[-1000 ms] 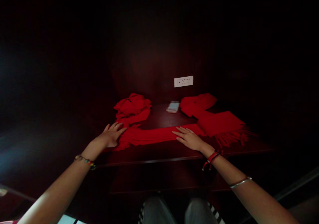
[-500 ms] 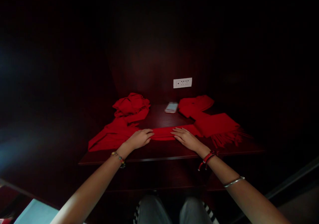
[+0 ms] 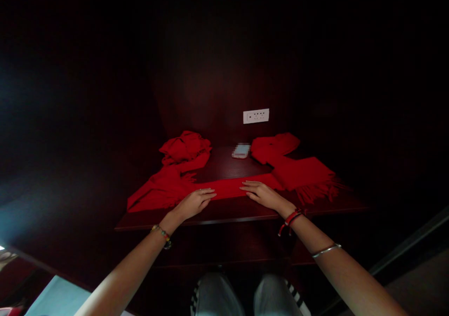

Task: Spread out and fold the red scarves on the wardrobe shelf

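A red fringed scarf (image 3: 228, 188) lies as a flat, narrow strip across the front of a dark wooden shelf. My left hand (image 3: 195, 202) rests at the strip's front edge, fingers stretched toward the right. On top of the strip, farther right, lies my right hand (image 3: 261, 194), its fingers spread flat and pointing left. Red cloth with fringe (image 3: 163, 187) bunches beyond my left wrist. To the right of my right hand, a broader folded red piece (image 3: 303, 173) ends in loose tassels. Whether these pieces join the strip is unclear.
Crumpled red fabric (image 3: 185, 147) sits at the back left, and another red bundle (image 3: 275, 146) at the back right. Between them lies a small blurred pale object (image 3: 241, 150). A white socket plate (image 3: 256, 116) is on the back wall. The shelf's front edge (image 3: 224, 221) runs before my knees.
My left hand has shifted slightly toward me, from on top of the strip to its front edge. The strip now looks flatter and smoother. My right hand has barely moved.
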`<action>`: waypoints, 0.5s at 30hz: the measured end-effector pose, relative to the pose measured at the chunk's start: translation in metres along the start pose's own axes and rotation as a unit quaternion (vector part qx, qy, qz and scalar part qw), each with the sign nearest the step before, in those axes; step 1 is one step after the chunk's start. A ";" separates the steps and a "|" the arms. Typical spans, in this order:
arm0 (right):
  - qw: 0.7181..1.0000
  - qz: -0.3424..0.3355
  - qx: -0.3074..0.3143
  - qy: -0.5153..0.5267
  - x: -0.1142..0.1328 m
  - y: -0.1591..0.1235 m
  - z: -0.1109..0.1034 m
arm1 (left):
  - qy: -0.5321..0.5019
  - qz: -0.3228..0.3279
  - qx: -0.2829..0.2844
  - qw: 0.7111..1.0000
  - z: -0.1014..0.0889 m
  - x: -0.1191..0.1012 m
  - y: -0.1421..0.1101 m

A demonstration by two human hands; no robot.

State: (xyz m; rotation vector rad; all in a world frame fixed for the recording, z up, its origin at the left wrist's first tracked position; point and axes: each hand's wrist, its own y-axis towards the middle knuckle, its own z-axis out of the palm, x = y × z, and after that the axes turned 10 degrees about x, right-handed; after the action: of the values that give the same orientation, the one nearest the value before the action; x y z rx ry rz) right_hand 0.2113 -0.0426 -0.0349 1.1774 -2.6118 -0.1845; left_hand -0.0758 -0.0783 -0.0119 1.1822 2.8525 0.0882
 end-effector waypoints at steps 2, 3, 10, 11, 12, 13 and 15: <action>1.000 0.003 0.008 -0.001 0.000 0.000 0.000 | -0.025 0.002 0.005 1.000 0.000 0.002 -0.003; 1.000 0.006 0.008 -0.001 0.000 0.000 0.000 | -0.037 0.003 0.006 0.999 -0.002 0.003 -0.004; 0.999 0.044 -0.023 -0.004 0.006 0.005 -0.003 | -0.054 -0.064 -0.057 0.995 -0.009 -0.007 0.032; 0.998 0.060 -0.025 -0.006 0.009 0.008 -0.005 | -0.041 -0.090 -0.057 0.993 -0.007 -0.010 0.041; 0.996 0.081 -0.025 -0.006 0.013 0.013 -0.005 | -0.030 -0.120 -0.049 0.991 -0.004 -0.014 0.049; 0.994 0.105 -0.023 -0.005 0.018 0.019 -0.006 | -0.022 -0.152 -0.033 0.988 0.000 -0.017 0.057; 0.989 0.148 -0.002 -0.002 0.029 0.031 -0.005 | -0.013 -0.202 0.004 0.979 0.008 -0.021 0.066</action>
State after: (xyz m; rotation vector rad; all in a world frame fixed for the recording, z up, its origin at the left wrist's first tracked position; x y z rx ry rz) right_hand 0.1718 -0.0436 -0.0177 0.7725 -2.7469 -0.1320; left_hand -0.0134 -0.0466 -0.0144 0.5760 3.0028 0.0418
